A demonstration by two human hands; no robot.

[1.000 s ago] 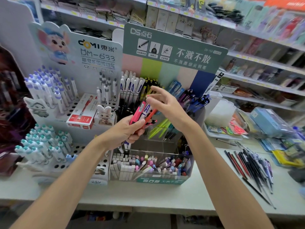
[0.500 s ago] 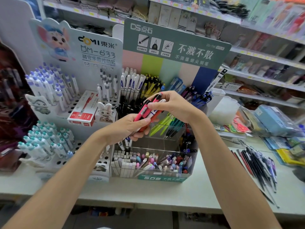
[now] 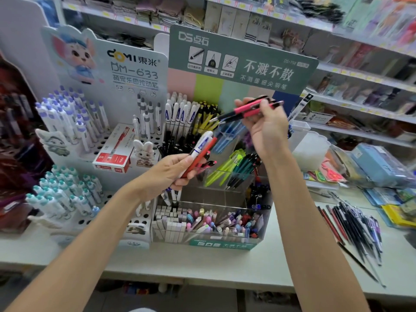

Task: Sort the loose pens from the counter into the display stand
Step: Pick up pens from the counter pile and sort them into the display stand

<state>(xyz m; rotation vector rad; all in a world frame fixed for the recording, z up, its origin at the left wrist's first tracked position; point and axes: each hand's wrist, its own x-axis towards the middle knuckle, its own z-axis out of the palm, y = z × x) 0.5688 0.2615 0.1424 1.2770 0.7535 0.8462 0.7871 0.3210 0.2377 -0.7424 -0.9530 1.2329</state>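
Raised clear above the display stand [image 3: 209,221], with open air between both hands. Right hand [image 3: 266,129] up near the green header card, fingers [image 3: 245,103] pinched on two pink pens [image 3: 245,110]. Left hand [image 3: 171,174] lower, fingers curled round a white-and-red bundle of pens [image 3: 201,152]. Loose pens [image 3: 353,226] strewn along the desk [image 3: 202,264] at right, near its front edge.

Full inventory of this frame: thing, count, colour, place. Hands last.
display stand: one, clear with green header, centre counter
white stand: one, white, left of it, holding purple- and teal-capped pens
red box: one, red and white, on the white stand
loose pens: a pile, mostly black and red, counter right
pink pens: two or so, in right hand
white and red pens: several, in left hand
counter: one, white
left hand: holding pens
right hand: holding pens
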